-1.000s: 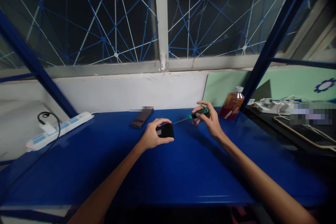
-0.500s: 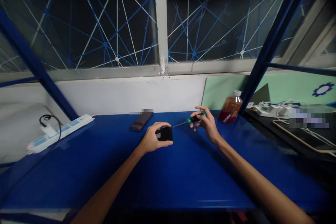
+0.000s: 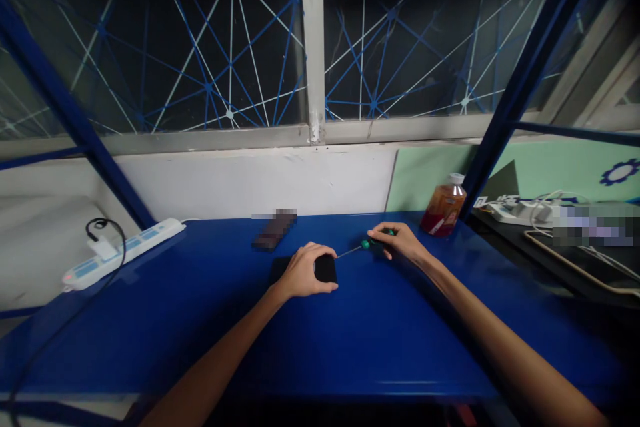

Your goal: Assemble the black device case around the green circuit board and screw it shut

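My left hand is closed over a flat black rectangular device, thumb along its near edge and fingertips at its far edge. The device lies low at the blue tabletop; part of it sticks out to the left behind the hand, and its middle is covered. In my right hand is a screwdriver with a green and black handle, mostly hidden by the fingers. Its thin metal shaft points left, and the tip reaches the device's far right corner; whether it sits in a screw I cannot tell.
A dark phone lies behind my left hand. At the left is a white power strip with a plug and black cord. A drink bottle stands at the back right, by a blue frame post. Cables and devices lie farther right.
My left hand has shifted along the device, so more of it shows on the left. My right hand's fingers have turned and closed around the screwdriver handle. The view has shifted slightly.
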The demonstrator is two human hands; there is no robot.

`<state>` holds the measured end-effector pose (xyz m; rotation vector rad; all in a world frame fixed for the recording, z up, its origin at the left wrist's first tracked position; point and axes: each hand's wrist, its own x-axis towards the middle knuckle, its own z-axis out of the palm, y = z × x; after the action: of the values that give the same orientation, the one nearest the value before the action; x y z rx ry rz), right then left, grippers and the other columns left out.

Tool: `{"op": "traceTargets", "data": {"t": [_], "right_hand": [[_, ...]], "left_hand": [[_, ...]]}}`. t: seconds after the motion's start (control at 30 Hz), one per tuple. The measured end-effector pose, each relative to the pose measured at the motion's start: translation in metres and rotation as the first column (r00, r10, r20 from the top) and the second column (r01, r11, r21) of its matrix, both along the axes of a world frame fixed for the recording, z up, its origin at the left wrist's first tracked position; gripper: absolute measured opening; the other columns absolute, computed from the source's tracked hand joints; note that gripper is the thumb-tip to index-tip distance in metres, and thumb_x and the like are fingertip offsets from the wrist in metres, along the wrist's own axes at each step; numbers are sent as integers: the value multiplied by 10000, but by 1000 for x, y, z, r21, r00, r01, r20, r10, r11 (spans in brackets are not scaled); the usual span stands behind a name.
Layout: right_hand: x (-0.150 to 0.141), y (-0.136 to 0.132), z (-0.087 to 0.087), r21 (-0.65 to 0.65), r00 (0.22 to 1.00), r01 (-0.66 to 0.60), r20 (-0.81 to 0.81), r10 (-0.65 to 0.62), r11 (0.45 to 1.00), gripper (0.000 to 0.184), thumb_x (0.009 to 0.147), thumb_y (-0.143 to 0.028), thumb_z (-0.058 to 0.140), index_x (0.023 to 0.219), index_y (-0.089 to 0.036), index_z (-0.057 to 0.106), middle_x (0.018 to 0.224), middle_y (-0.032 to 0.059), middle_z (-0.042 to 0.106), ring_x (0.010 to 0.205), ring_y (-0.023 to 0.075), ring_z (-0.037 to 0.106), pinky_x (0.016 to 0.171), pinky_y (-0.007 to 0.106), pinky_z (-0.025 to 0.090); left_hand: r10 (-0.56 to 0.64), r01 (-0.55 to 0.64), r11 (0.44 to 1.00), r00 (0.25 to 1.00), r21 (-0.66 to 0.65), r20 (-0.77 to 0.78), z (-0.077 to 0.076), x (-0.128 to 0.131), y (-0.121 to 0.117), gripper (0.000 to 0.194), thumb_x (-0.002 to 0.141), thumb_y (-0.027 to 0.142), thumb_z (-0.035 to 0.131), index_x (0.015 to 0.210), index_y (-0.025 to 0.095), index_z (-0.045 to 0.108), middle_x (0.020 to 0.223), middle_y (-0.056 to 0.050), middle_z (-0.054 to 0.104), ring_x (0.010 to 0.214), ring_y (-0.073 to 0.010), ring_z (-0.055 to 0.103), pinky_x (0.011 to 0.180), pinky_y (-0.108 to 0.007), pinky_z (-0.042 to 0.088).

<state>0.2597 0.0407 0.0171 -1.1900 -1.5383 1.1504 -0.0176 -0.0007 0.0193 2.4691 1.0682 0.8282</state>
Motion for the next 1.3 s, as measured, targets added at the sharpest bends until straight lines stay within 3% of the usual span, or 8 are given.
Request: {"op": "traceTargets", "data": {"t": [0.23,0.37,0.47,0.63,0.73,0.9,1.17,1.3], "right_hand": [[9,6,-18,-133,992,-1,126,18,991,466,721,-620,664,822,-191,514,468,-98,428,331,49,312,326,188,211],[19,5,-15,-169,968,-142,184,173,975,521,657,-569,745,936,-198,507,513,-97,457,365,65,349,353,196,229],[20,4,-12,-80,928,-150,332,168,985,469,719,-620,661,839,-176,568,534,-53,478,417,89,412,404,225,283],[9,3,-9,108,748,-1,660,-71,994,561,815,-696,466,619,-187,598,546,9,508,533,136,463,487,258,294],[11,1,-10,101,797,-25,603,-41,995,452,757,-645,599,736,-193,598,579,-6,530,536,128,465,485,244,306],[23,-1,-15,-86,931,-221,278,236,972,483,690,-570,715,920,-192,522,591,-55,533,414,80,408,388,209,307],[17,6,-18,-27,898,-123,423,123,992,584,794,-722,461,594,-178,527,482,-21,479,392,93,402,402,239,309],[16,7,-18,100,858,-102,512,37,990,487,765,-665,563,733,-179,583,608,-9,546,531,115,458,500,240,346]], "left_hand": [[19,-20,1000,999,-10,-51,-6,-1,5,534,586,406,817,1056,274,602,1044,-20,659,976,-266,571,882,-414,446],[6,-7,1000,999,-21,-46,-6,-2,6,562,585,415,818,1082,270,599,1052,-33,653,981,-267,572,874,-409,449],[5,-6,1000,999,-20,-38,-5,-2,7,574,592,411,813,1102,270,593,1065,-39,656,995,-275,570,867,-406,453],[-9,10,1000,998,14,-61,-6,-4,9,583,607,397,805,1134,272,588,1100,-31,655,1018,-272,582,1007,-455,369],[6,-3,999,996,33,-89,-8,-5,10,605,625,401,787,1181,287,576,1120,-28,643,1038,-274,579,1081,-495,280],[29,-25,999,990,33,-137,-11,-5,11,669,618,412,773,1242,306,556,1142,-38,626,1063,-301,551,1057,-510,306],[42,-27,996,982,81,-186,-9,-1,23,689,610,411,756,1260,322,548,1042,-39,619,966,-292,542,914,-468,408],[31,-13,996,981,94,-194,-7,-2,25,694,623,403,744,1279,317,538,1043,-45,613,967,-291,539,915,-462,401]]}}
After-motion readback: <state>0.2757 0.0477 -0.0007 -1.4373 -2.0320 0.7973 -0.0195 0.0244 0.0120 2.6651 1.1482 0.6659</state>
